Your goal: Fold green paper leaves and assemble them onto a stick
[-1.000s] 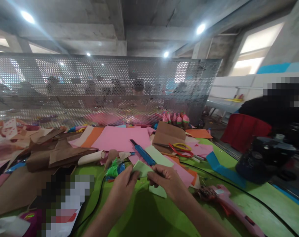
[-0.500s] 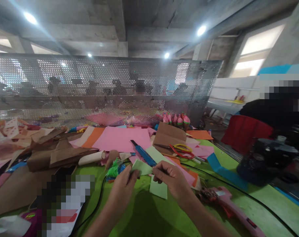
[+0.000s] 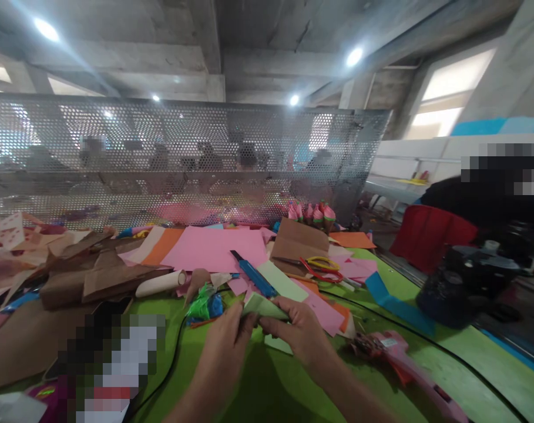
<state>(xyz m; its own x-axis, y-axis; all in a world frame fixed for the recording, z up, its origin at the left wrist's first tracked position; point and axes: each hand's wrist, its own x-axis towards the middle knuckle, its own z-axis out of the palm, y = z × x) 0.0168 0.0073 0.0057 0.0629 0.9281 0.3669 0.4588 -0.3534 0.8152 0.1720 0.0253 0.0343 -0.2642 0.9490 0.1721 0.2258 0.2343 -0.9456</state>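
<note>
Paper point(image 3: 263, 305) (pale green, perhaps thin card) is just below the frame's centre, pinched in the fingers of both left hand point(image 3: 231, 335) and right hand point(image 3: 302, 328). It should handle light, springy and easily creased, best held by its edges.

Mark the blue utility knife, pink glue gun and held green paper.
Blue utility knife point(image 3: 257, 278): head view, on the handle.
Pink glue gun point(image 3: 413, 367): head view, on the body.
Held green paper point(image 3: 260, 305): head view, visible face.
</note>
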